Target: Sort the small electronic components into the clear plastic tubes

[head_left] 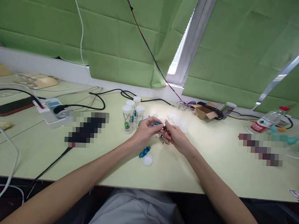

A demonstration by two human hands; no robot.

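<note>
My left hand and my right hand meet above the middle of the table, fingertips pinched together. Between them is a small dark piece, too small to identify. A second dark bit shows by the curled fingers of my right hand. Shiny blue beads appear just behind my left fingers; whether I hold them I cannot tell. Nearer to me lie a few more blue metallic beads beside a round white lid. Left of my hands stand several clear tubes with white caps, green and blue beads inside.
Behind my hands are more white lids and clear empty-looking tubes. A small cardboard box and a bottle with a red cap stand to the right. A power strip and black cables occupy the left and back.
</note>
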